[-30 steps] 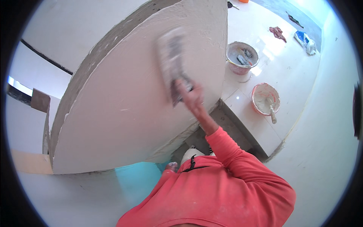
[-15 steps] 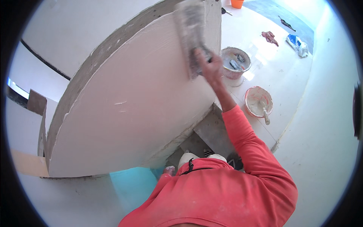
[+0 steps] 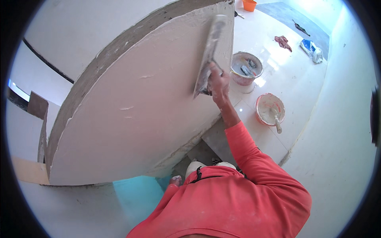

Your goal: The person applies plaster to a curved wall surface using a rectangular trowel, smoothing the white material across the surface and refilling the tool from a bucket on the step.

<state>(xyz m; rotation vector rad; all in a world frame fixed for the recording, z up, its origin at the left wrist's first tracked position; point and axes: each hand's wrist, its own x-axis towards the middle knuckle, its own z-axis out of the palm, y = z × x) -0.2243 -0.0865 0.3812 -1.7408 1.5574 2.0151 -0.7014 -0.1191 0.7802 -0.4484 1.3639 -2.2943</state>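
Observation:
My right hand (image 3: 220, 85) grips the handle of a long metal trowel (image 3: 215, 39), which lies tilted against the pale plastered face (image 3: 131, 91) of a curved panel, near that panel's right edge. Smeared white material and small ridges show on the surface. Down beside my hip, under the panel's lower edge, my left hand (image 3: 175, 180) is small in view, its fingers curled and dusted white; whatever it may hold I cannot make out.
A grey-water bucket (image 3: 246, 59) with tools and a pink-rimmed bucket (image 3: 266, 103) with paste and a stick stand on white tiles to the right, with an orange container (image 3: 249, 4), red rag (image 3: 282, 41) and blue-white bag (image 3: 311, 51) behind. A step (image 3: 200, 152) lies below.
The trowel has travelled up and rightward across the panel, then slightly down, now looking more upright and narrow. My right arm moved with it; my left hand stays low.

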